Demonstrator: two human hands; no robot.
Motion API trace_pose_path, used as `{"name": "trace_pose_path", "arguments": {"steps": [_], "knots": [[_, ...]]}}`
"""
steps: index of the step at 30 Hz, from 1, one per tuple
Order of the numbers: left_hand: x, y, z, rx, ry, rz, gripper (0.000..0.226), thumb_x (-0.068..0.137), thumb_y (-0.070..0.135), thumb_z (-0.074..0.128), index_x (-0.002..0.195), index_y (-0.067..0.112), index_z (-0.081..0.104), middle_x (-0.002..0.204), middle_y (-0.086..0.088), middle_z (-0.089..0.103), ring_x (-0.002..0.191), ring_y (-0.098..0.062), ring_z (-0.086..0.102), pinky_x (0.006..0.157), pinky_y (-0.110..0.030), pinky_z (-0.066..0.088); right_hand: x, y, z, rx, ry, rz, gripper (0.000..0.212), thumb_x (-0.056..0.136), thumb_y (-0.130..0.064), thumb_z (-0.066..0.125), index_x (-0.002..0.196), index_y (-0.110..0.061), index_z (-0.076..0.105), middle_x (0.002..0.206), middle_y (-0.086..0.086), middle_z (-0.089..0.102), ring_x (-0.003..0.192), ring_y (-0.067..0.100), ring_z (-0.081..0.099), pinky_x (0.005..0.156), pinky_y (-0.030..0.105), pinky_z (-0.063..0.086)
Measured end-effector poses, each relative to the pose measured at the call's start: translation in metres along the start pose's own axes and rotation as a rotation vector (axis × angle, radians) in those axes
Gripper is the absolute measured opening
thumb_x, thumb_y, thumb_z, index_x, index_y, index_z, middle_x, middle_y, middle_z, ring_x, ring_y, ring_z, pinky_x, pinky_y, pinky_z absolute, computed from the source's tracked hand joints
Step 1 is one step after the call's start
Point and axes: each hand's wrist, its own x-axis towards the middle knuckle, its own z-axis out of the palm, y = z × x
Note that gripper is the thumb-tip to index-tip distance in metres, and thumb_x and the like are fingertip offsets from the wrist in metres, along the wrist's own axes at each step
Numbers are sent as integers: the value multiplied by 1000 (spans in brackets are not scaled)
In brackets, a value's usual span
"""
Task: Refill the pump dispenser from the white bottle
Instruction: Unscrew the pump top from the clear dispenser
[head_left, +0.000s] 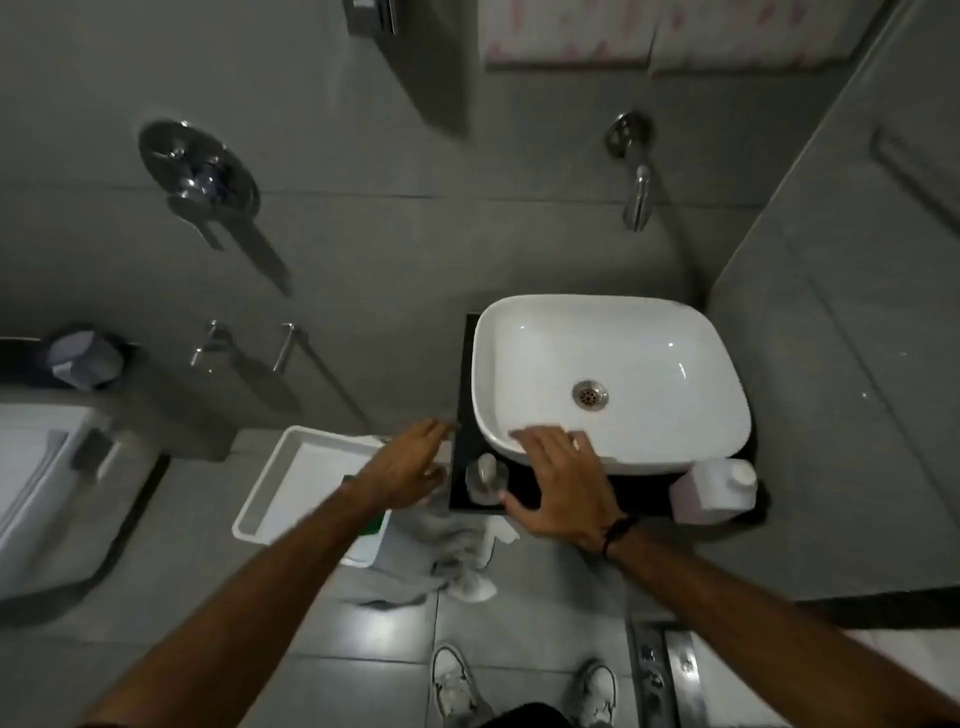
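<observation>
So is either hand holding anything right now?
No. The left hand and right hand are both open with fingers spread, either side of the pump dispenser. The white bottle stands untouched.

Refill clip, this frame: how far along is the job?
Nothing looks done yet. The pump dispenser stands on the dark counter with its pump head on; the white bottle sits capped at the counter's right end. Both the left hand and right hand are open and empty, reaching near the dispenser. Opening, pouring and reclosing remain.
</observation>
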Motion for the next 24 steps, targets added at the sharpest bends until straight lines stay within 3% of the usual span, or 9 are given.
{"name": "trace_pose_path", "arguments": {"steps": [3,7,12,16,18,22,24], "knots": [[3,5,30,-197,-1,-33,61,82,22,77,138,14,53,128,-9,57,113,-25,59,93,-35,53,-28,-16,51,217,-19,363,60,73,-49,73,121,-19,56,117,-1,59,106,22,59,88,37,49],[23,12,57,-369,75,-24,41,75,10,83,114,12,71,106,-5,62,90,-17,62,77,-26,51,-33,-22,102,436,-119,683,71,71,-45,83,131,-19,55,126,-1,59,112,20,61,90,40,54],[34,6,76,-323,123,18,18,80,17,82,95,9,74,92,-4,62,75,-15,59,66,-28,50,-18,-28,138,530,28,837,79,64,-41,90,134,-28,57,128,-7,63,116,13,61,90,33,56],[31,2,86,-200,202,89,17,85,16,78,94,4,69,91,-8,61,72,-11,51,62,-25,44,-18,-32,153,515,119,876,78,63,-37,91,133,-24,60,128,-2,66,117,16,61,95,35,55],[27,0,87,-176,211,63,21,85,15,78,97,2,69,95,-13,63,73,-18,57,62,-28,48,-22,-35,156,490,127,882,73,65,-38,89,132,-22,63,121,-1,68,110,16,64,92,34,55],[25,0,83,-153,223,45,24,83,16,80,98,0,71,91,-16,65,71,-27,64,59,-31,50,-26,-33,158,419,157,873,53,66,-43,86,111,-20,70,105,-1,72,97,16,66,86,38,57],[27,-2,78,-198,217,37,24,85,19,79,96,0,71,91,-15,65,73,-26,63,62,-37,55,-27,-32,158,442,135,903,63,66,-50,85,120,-24,66,117,-3,70,108,13,63,94,38,55]]}}
